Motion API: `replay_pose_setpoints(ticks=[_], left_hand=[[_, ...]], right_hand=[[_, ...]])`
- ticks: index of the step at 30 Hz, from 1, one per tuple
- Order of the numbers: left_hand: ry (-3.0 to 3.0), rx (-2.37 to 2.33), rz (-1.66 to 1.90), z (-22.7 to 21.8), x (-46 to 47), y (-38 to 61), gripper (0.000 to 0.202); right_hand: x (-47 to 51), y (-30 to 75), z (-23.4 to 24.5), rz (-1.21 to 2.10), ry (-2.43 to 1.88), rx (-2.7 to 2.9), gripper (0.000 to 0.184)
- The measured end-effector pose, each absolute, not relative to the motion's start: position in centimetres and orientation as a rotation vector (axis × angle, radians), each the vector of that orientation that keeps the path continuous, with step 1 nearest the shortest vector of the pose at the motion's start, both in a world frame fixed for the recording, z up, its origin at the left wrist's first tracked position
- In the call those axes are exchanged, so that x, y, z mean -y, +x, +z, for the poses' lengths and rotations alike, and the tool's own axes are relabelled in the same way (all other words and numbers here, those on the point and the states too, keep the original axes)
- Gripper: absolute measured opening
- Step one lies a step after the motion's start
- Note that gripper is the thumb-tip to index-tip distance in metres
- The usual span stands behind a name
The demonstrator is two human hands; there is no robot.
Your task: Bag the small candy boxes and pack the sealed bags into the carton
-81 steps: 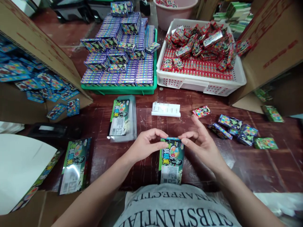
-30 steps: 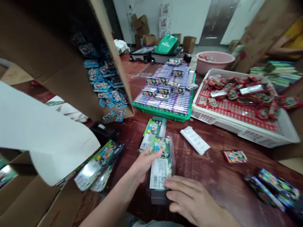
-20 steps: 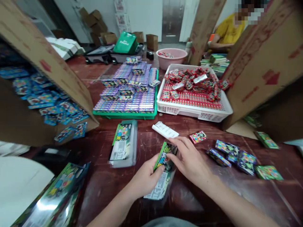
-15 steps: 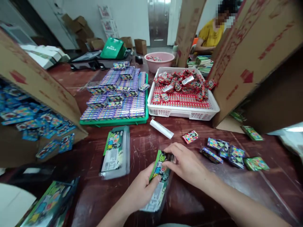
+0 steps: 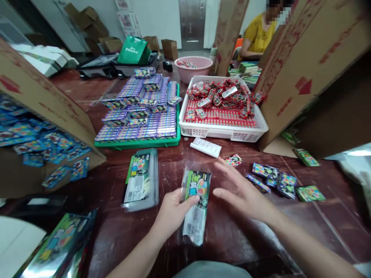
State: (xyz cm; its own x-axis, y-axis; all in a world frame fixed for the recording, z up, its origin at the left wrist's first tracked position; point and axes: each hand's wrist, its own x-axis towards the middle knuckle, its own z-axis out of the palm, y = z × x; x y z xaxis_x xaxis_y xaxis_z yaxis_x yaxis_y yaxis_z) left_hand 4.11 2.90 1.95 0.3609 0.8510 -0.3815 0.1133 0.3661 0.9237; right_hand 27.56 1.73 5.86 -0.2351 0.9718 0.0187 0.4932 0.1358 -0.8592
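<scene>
My left hand (image 5: 174,210) is closed on a clear plastic bag with a green and black printed card (image 5: 198,185), its thumb across the front. Just right of the bag, my right hand (image 5: 240,189) is raised with fingers spread and holds nothing. Past its fingertips lies a small red packet (image 5: 234,160), partly covered by the hand. A folded white paper (image 5: 205,147) rests beyond the bag. To the left lies a stack of similar printed bags (image 5: 140,179). Several small purple packets (image 5: 266,170) and a green packet (image 5: 310,194) lie to the right.
A green tray (image 5: 136,146) bears rows of purple packets; beside it a white crate (image 5: 223,134) holds red ones. Behind stands a pink basin (image 5: 193,71). Cardboard boxes flank both sides, the left box (image 5: 63,112) with blue packets. Across the table a person in yellow (image 5: 257,34) sits.
My right hand has let go of the bag and moved off to the right, its fingers opening. The bag is now held upright by my left hand alone. The white paper lies opened wider.
</scene>
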Motion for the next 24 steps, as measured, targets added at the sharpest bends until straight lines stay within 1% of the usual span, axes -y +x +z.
replay_pose_setpoints(ticks=[1, 2, 4, 8, 10, 13, 14, 15, 16, 18, 20, 22, 24], left_hand=[[1.081, -1.130, 0.701, 1.6, -2.7, 4.6, 0.036], [1.065, -1.138, 0.752, 1.3, -2.4, 5.1, 0.037], [1.070, -1.149, 0.792, 0.6, -1.8, 6.0, 0.037], [1.235, -1.291, 0.779, -1.0, -0.6, 6.6, 0.037], [1.273, -1.345, 0.803, -1.9, -0.3, 6.4, 0.047], [1.201, -1.356, 0.839, -3.2, 0.0, 6.0, 0.063], [1.170, -1.353, 0.829, -3.4, 0.1, 5.8, 0.065], [1.152, -1.351, 0.811, -3.5, 0.3, 5.5, 0.065], [1.153, -1.357, 0.796, -3.5, 0.5, 5.2, 0.067], [1.265, -1.409, 0.799, -3.0, 0.8, 4.3, 0.072], [1.581, -1.493, 0.818, -1.8, 0.8, 3.2, 0.079], [2.065, -1.413, 0.700, -0.2, 0.1, 2.3, 0.080], [2.503, -1.069, 0.409, 1.5, -1.2, 1.8, 0.075]], right_hand=[[-1.3, 26.8, 4.7, 1.012, -1.450, 1.675, 0.046], [-0.9, 25.9, 3.6, 1.024, -1.479, 1.582, 0.044], [-0.2, 24.0, 1.7, 0.987, -1.596, 1.534, 0.036], [0.3, 21.1, -0.3, 0.674, -2.001, 1.674, 0.031], [0.2, 20.6, -0.8, 0.666, -2.038, 1.747, 0.029], [-0.3, 21.5, -1.0, 0.745, -1.982, 1.737, 0.026], [-0.7, 22.4, -1.0, 0.742, -1.936, 1.715, 0.030], [-1.2, 23.6, -0.9, 0.690, -1.889, 1.693, 0.040], [-1.9, 25.0, -0.7, 0.588, -1.857, 1.676, 0.054], [-3.7, 28.3, -0.3, 0.282, -1.877, 1.674, 0.082], [-6.0, 31.6, 0.2, 0.067, -2.038, 1.726, 0.101], [-8.0, 33.9, 0.6, 0.042, -2.234, 1.788, 0.110], [-9.3, 34.7, 0.9, 0.117, -2.353, 1.872, 0.108]])
